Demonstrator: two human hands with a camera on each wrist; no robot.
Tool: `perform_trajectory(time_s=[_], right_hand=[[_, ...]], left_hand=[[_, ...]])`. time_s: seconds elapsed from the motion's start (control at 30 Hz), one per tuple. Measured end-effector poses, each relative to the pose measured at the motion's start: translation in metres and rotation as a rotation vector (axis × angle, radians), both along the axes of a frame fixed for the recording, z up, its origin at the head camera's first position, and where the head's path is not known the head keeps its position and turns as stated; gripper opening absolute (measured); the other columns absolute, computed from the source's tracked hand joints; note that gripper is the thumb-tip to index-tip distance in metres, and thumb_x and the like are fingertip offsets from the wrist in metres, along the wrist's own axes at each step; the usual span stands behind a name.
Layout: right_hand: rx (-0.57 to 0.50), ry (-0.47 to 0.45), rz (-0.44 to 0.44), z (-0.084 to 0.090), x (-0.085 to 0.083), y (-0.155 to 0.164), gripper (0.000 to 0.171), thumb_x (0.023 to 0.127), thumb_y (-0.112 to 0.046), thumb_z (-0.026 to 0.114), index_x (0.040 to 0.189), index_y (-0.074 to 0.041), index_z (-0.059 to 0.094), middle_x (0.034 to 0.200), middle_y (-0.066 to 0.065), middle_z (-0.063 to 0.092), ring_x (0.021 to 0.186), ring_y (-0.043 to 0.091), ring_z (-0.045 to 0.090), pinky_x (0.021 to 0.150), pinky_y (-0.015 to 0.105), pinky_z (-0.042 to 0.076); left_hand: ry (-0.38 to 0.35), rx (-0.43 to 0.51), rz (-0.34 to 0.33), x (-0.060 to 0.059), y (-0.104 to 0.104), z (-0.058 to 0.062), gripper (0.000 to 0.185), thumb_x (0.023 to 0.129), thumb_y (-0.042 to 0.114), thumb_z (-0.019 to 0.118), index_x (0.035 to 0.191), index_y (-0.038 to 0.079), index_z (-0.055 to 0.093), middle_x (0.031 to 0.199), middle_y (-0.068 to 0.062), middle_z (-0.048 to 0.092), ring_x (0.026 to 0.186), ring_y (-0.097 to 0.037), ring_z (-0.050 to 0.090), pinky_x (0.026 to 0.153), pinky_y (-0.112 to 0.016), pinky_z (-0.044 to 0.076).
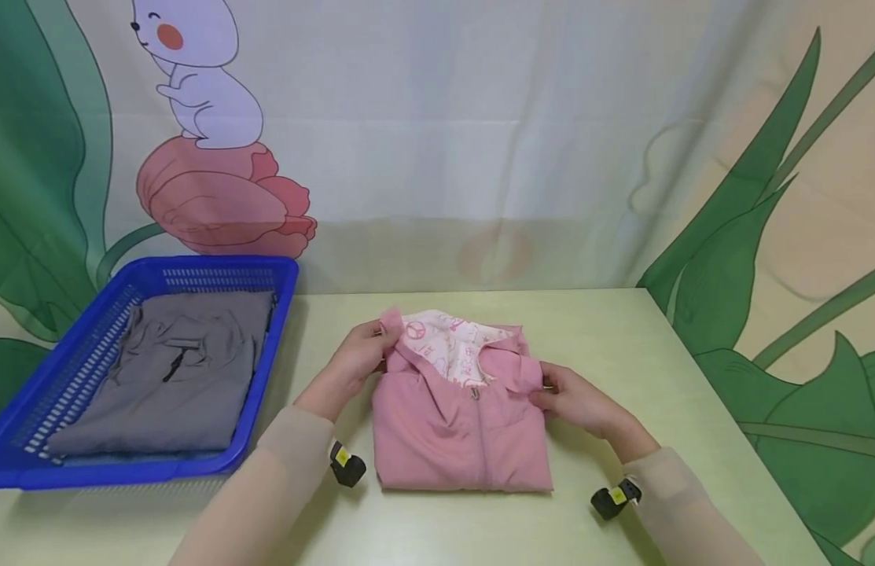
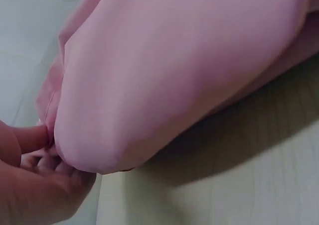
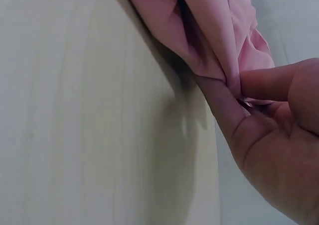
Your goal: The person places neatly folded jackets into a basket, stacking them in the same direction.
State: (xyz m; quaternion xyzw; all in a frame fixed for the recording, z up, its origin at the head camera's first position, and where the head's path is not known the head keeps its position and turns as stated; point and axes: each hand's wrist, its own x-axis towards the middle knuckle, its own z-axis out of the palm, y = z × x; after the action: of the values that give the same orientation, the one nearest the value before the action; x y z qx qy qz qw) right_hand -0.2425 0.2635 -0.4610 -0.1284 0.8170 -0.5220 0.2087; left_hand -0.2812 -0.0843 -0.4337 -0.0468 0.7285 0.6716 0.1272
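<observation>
A folded pink zip-up jacket [image 1: 430,440] lies on the table in the head view, its white printed lining [image 1: 444,350] showing at the neck. At the jacket's upper left, my left hand [image 1: 361,354] pinches the hood's edge between thumb and fingers. The left wrist view has the pink cloth [image 2: 149,75] bulging above the table beside that hand [image 2: 40,175]. My right hand [image 1: 575,401] pinches the fabric at the jacket's right side. In the right wrist view, thumb and forefinger of this hand [image 3: 279,135] grip a fold of the pink cloth [image 3: 214,36].
To the left stands a blue plastic basket [image 1: 267,385] with a folded grey garment [image 1: 175,393] inside. A printed curtain [image 1: 437,157] hangs behind the pale table [image 1: 593,330]. Small black cameras sit at both wrists.
</observation>
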Motion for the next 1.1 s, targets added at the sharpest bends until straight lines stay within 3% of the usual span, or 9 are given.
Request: perform_trajectory(time_s=[0.07,0.13,0.27,0.37,0.47,0.67,0.8,0.97,1.1], right_hand=[[-0.004,-0.026,-0.006,-0.001,-0.001,0.001,0.055,0.104,-0.004,0.053,0.153,0.01,0.033,0.14,0.023,0.052,0.114,0.028,0.06,0.092,0.04,0.056],[-0.013,-0.052,-0.008,-0.001,-0.001,0.003,0.057,0.104,-0.008,0.054,0.154,0.008,0.032,0.142,0.024,0.05,0.113,0.029,0.06,0.09,0.041,0.057],[-0.012,-0.08,-0.013,0.001,0.0,0.005,0.062,0.106,-0.022,0.058,0.154,0.006,0.031,0.144,0.024,0.048,0.111,0.03,0.06,0.085,0.042,0.058],[-0.002,-0.089,-0.035,0.001,-0.001,0.005,0.068,0.107,-0.038,0.057,0.154,0.004,0.033,0.14,0.022,0.052,0.112,0.03,0.061,0.084,0.042,0.059],[0.0,-0.088,-0.049,0.0,-0.003,0.003,0.071,0.107,-0.046,0.053,0.155,0.003,0.035,0.133,0.019,0.058,0.109,0.029,0.063,0.083,0.041,0.059],[-0.007,-0.051,-0.04,0.0,-0.005,0.002,0.058,0.109,-0.033,0.052,0.152,0.005,0.04,0.123,0.017,0.062,0.1,0.026,0.063,0.078,0.04,0.058],[-0.021,-0.028,-0.035,-0.003,-0.007,0.001,0.049,0.11,-0.022,0.051,0.148,0.007,0.044,0.117,0.016,0.062,0.093,0.025,0.063,0.073,0.038,0.058],[-0.019,-0.012,-0.041,-0.006,-0.006,-0.005,0.039,0.109,-0.013,0.051,0.142,0.006,0.051,0.103,0.013,0.061,0.083,0.021,0.06,0.065,0.034,0.054],[-0.016,0.009,-0.056,-0.004,-0.005,-0.007,0.036,0.107,-0.009,0.052,0.139,0.007,0.053,0.099,0.012,0.061,0.078,0.02,0.06,0.063,0.033,0.053]], left_hand=[[-0.003,0.02,-0.035,-0.002,0.0,-0.002,0.036,0.11,0.016,0.05,0.137,-0.008,0.055,0.105,-0.008,0.062,0.084,-0.012,0.057,0.073,-0.025,0.048],[0.011,-0.031,-0.059,-0.002,-0.001,-0.003,0.034,0.109,0.016,0.052,0.132,-0.008,0.058,0.099,-0.008,0.061,0.081,-0.013,0.055,0.071,-0.025,0.047],[0.093,-0.355,-0.099,0.001,-0.012,-0.005,0.027,0.104,0.023,0.061,0.106,-0.003,0.062,0.082,-0.005,0.058,0.068,-0.014,0.053,0.061,-0.025,0.046],[0.104,-0.618,-0.144,0.003,-0.022,-0.004,0.035,0.099,0.036,0.066,0.089,0.004,0.057,0.07,-0.004,0.057,0.06,-0.016,0.053,0.056,-0.028,0.043],[0.077,-0.749,-0.203,0.007,-0.027,-0.001,0.046,0.099,0.049,0.06,0.078,0.008,0.054,0.063,-0.004,0.055,0.055,-0.019,0.053,0.055,-0.03,0.041],[0.056,-0.797,-0.309,0.017,-0.026,0.01,0.057,0.101,0.055,0.053,0.075,0.005,0.059,0.073,-0.015,0.066,0.058,-0.026,0.067,0.057,-0.037,0.053],[0.098,-0.833,-0.315,0.016,-0.022,0.011,0.052,0.1,0.049,0.06,0.067,0.01,0.056,0.067,-0.01,0.063,0.056,-0.022,0.062,0.054,-0.033,0.048],[0.189,-0.819,-0.278,0.012,-0.019,0.007,0.046,0.097,0.035,0.069,0.06,0.013,0.054,0.056,0.001,0.052,0.051,-0.014,0.05,0.05,-0.027,0.04],[0.284,-0.811,-0.199,0.012,-0.014,0.009,0.038,0.093,0.028,0.076,0.063,0.011,0.058,0.057,0.002,0.051,0.054,-0.015,0.048,0.051,-0.028,0.038]])
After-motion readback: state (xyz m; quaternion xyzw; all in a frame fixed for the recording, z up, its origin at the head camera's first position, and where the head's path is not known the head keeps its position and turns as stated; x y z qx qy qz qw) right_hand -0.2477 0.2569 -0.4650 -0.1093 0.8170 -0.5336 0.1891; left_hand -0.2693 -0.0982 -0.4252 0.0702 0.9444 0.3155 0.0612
